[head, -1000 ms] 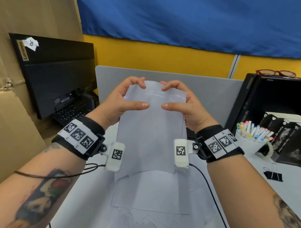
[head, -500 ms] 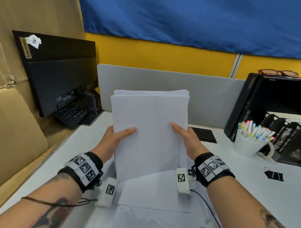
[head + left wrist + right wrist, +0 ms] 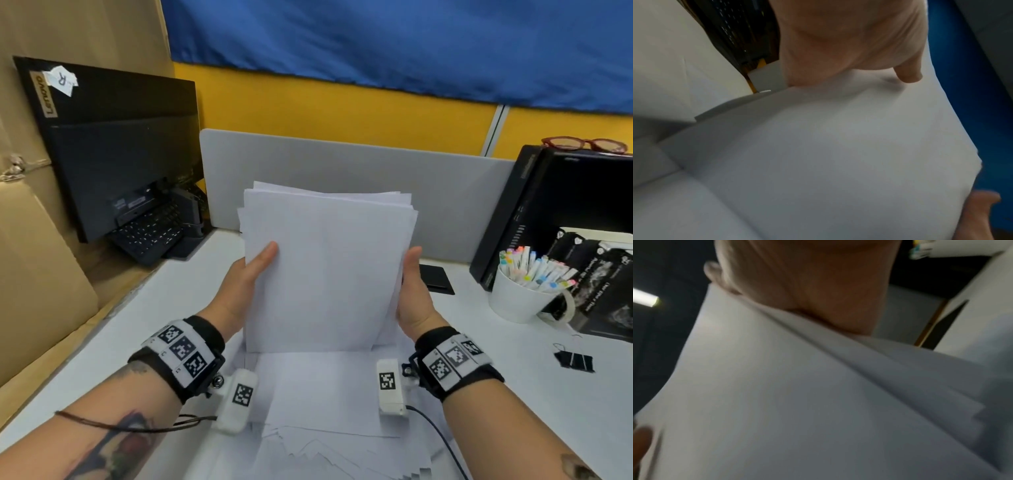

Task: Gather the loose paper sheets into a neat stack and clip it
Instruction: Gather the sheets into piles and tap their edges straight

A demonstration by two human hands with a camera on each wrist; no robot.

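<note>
A sheaf of white paper sheets (image 3: pixel 325 270) stands upright on its bottom edge at the middle of the desk, its top edges slightly uneven. My left hand (image 3: pixel 246 277) grips the sheaf's left side, thumb on the near face. My right hand (image 3: pixel 412 287) grips its right side the same way. More loose sheets (image 3: pixel 329 404) lie flat and fanned beneath it. In the left wrist view the sheaf (image 3: pixel 818 154) fills the picture below the palm; in the right wrist view several sheet edges (image 3: pixel 890 369) show. A black binder clip (image 3: pixel 574 360) lies on the desk to the right.
A white mug of markers (image 3: pixel 522 291) and black boxes (image 3: pixel 599 274) stand at the right. A black monitor (image 3: pixel 113 144) with a keyboard (image 3: pixel 150 236) leans at the left. A grey partition (image 3: pixel 342 164) runs behind. A dark flat object (image 3: pixel 436 279) lies behind my right hand.
Both hands slid from the sheaf's top edge down to its sides, and the sheaf stands lower, its bottom edge on the flat sheets.
</note>
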